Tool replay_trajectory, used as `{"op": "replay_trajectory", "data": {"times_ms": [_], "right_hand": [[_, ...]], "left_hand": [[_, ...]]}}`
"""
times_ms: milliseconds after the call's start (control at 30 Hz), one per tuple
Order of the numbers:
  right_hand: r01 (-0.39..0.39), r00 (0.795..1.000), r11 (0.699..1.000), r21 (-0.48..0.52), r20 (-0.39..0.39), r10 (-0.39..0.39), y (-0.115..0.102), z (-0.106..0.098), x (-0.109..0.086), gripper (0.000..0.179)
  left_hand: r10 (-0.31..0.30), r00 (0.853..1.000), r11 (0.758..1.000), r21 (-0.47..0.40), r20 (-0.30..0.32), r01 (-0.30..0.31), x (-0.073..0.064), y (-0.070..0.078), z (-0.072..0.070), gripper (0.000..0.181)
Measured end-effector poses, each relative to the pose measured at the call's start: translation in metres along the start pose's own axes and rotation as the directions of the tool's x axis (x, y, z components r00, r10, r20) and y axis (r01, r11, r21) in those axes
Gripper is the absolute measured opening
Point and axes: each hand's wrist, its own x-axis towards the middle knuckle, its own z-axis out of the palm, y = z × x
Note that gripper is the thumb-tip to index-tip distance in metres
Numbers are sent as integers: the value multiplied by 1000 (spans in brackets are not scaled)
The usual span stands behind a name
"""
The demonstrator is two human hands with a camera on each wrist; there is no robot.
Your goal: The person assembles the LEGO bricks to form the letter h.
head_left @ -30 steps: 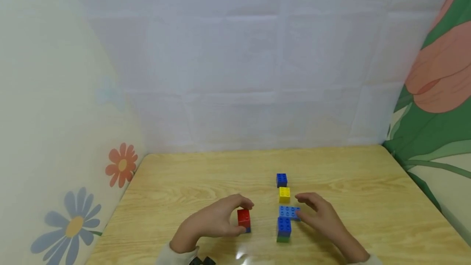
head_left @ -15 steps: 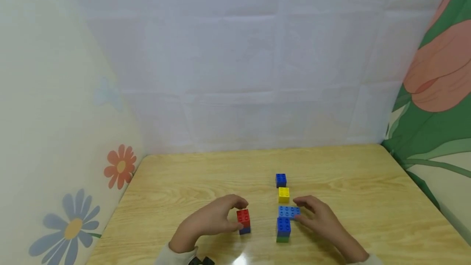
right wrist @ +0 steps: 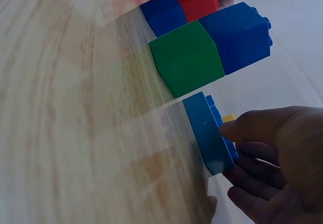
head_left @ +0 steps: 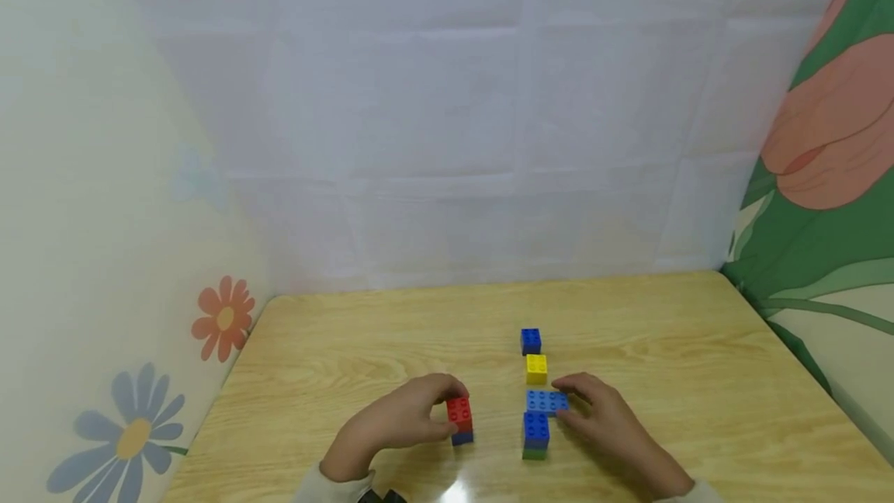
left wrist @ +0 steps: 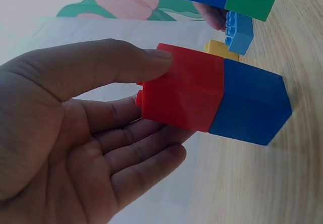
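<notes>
My left hand point(head_left: 408, 414) holds a red brick point(head_left: 459, 414) stacked on a dark blue brick point(left wrist: 250, 103). In the left wrist view its thumb lies on the red brick's side, with the fingers behind. At the right, my right hand point(head_left: 604, 418) pinches a long light blue brick point(head_left: 547, 402) by its right end, thumb point(right wrist: 237, 129) at the studded edge. The light blue brick lies low at the wooden tabletop. Just in front of it stands a blue brick point(head_left: 536, 430) on a green brick point(right wrist: 186, 57).
Behind the light blue brick sits a yellow brick point(head_left: 536, 369), and farther back a small blue brick point(head_left: 531, 341). The wooden table point(head_left: 349, 340) meets a white sheet point(head_left: 419, 177) at its rear. Flower-patterned walls point(head_left: 133, 441) flank both sides.
My left fingers have drawn in around the red brick, whose studded top now faces up more plainly. My right fingers have closed in slightly on the light blue brick's end.
</notes>
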Motion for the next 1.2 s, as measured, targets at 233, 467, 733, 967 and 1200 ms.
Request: {"op": "replay_trajectory", "data": {"times_ms": [233, 467, 733, 967, 1200], "right_hand": [[-37, 999, 999, -39, -3, 37, 1, 1, -1, 35], [-36, 999, 998, -43, 11, 36, 5, 2, 0, 35], [-6, 999, 999, -51, 35, 8, 7, 2, 0, 32], [-4, 998, 999, -37, 64, 7, 7, 2, 1, 33], [-10, 999, 999, -36, 53, 12, 6, 1, -2, 34]], "left_hand": [[5, 1000, 1000, 12, -23, -5, 2, -3, 3, 32], [-6, 1000, 1000, 10, -19, 6, 3, -2, 4, 32], [-14, 1000, 1000, 10, -24, 14, 6, -1, 6, 31], [-20, 999, 1000, 1, -29, 20, 7, -1, 8, 32], [-14, 999, 1000, -2, -38, 14, 10, -3, 12, 31]]}}
